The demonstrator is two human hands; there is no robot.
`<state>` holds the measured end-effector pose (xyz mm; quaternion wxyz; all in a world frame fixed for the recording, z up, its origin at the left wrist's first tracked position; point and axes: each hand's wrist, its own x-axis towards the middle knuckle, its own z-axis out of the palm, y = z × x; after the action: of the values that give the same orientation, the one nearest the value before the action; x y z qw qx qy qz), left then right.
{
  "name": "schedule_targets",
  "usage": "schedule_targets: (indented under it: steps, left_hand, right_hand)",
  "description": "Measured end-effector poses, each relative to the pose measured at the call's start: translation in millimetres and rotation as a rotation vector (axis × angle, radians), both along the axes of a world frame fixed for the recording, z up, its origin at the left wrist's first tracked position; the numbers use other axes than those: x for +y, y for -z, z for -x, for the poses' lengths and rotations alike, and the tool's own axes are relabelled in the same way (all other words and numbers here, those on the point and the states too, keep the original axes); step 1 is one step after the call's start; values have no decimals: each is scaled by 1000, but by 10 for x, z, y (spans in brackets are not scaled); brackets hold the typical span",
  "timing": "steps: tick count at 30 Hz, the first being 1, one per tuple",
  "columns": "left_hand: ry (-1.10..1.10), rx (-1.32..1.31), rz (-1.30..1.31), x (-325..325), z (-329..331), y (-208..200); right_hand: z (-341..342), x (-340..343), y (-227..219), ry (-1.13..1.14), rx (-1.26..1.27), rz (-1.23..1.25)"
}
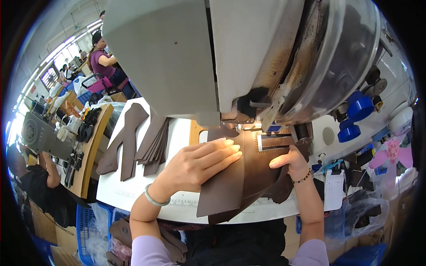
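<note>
My left hand (202, 162) lies flat on a smooth brown leather panel (222, 190), its fingers stretched toward the sewing machine's needle area. Beneath and beside this panel is a darker leather piece (262, 170) with a stitched rectangular opening that has a zipper-like strip in it. Holding its right side is my right hand (293, 163), thumb on top and the other fingers mostly hidden. The leather's far edge runs under the head of a large grey sewing machine (177, 53), where a lamp glows. The needle tip itself is hard to make out.
Dark brown leather strips (153, 148) lie fanned on the white table (177, 210) at left. A blue basket (84, 230) stands below left. Blue thread spools (359, 106) and a pink flower-shaped object (392, 150) are at right. Co-workers (104, 62) sit farther off at left.
</note>
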<state>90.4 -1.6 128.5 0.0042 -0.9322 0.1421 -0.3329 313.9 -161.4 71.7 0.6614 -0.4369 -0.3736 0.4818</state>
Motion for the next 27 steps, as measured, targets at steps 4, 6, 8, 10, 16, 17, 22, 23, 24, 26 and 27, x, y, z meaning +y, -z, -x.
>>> schedule_targets:
  steps: [4, 6, 8, 10, 16, 17, 22, 23, 24, 26, 27]
  left_hand:
    - [6, -11, -10, 21, 8, 7]
    - [7, -6, 2, 37, 6, -8]
    - [5, 4, 14, 38, 5, -5]
    - [3, -24, 8, 61, -9, -2]
    - [-12, -1, 39, 120, -31, 31]
    - [-10, 1, 40, 126, -38, 41]
    - [10, -155, 239, 92, -107, 123]
    - [12, -145, 239, 73, -106, 110]
    - [14, -148, 237, 48, -107, 88]
    - [17, -154, 233, 18, -100, 51]
    - [18, -153, 136, 55, -112, 58]
  right_hand:
    - [-15, -6, 22, -34, -20, 15]
    - [-26, -11, 49, -13, -14, 8]
    - [-13, -14, 15, -24, -6, 23]
    - [-20, -5, 1, -23, 1, 27]
    - [-54, 23, -45, -6, 38, 28]
    - [-47, 25, -46, -18, 31, 13]
    - [-56, -8, -75, -65, -9, 9]
    - [-40, -8, -71, -73, 9, 6]
    - [-36, -11, -66, -80, 27, 4]
    - [-50, -26, -82, -75, 10, 31]
    - [-65, -31, -87, -76, -18, 56]
